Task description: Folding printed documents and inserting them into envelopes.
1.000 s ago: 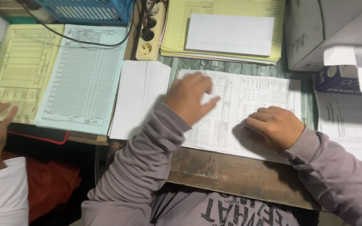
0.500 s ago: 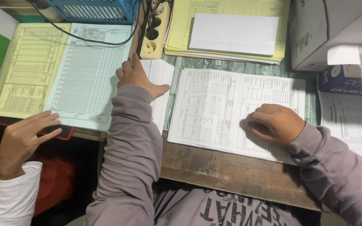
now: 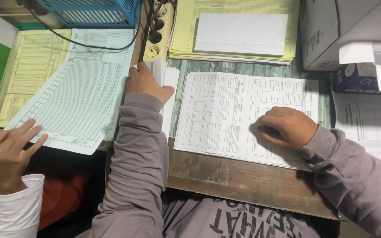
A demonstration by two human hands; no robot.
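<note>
Two cardboard boxes are sitting at the right edge: a large white box and, below it, a small dark blue carton under a white flap. A blue plastic basket is standing at top left, beside a cream power strip. The left hand is lying flat, fingers spread, on a stack of plain white paper, gripping nothing. The right hand is curling loosely, pressing a creased white printed form onto the worn wooden surface. Another person's hand is touching a pale blue gridded sheet, lying askew over a yellow sheet.
</note>
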